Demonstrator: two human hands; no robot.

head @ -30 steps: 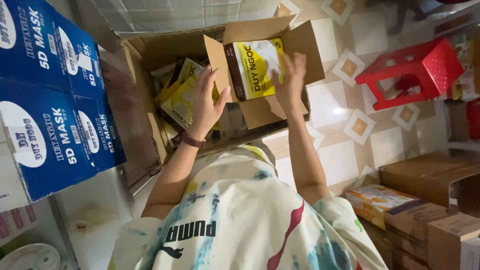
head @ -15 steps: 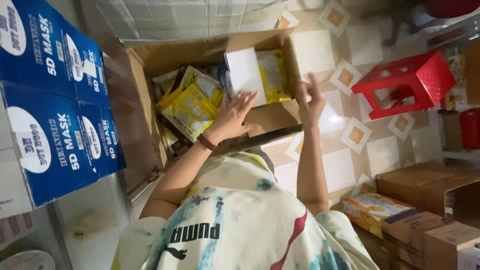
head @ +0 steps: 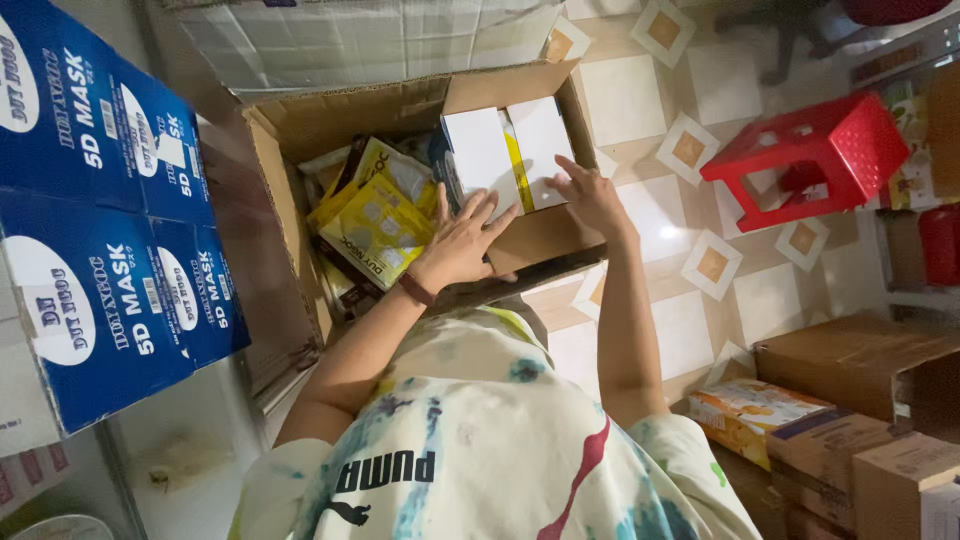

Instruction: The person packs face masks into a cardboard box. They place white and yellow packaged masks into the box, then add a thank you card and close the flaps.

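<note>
Two spread sets of fingers, gripping nothing: left hand (head: pixel 462 243) flat on the white boxes (head: pixel 505 152), right hand (head: pixel 590 196) at their right edge. Held aloft a second ago, the boxes now lie inside the cardboard carton (head: pixel 300 130), beside yellow packets (head: pixel 378 222). Raised flaps crowd both sides; open space remains above

Both hands (head: pixel 465 240) (head: pixel 590 195) flat on white boxes (head: pixel 510 155) inside open carton (head: pixel 300 130); fingers spread.
</note>
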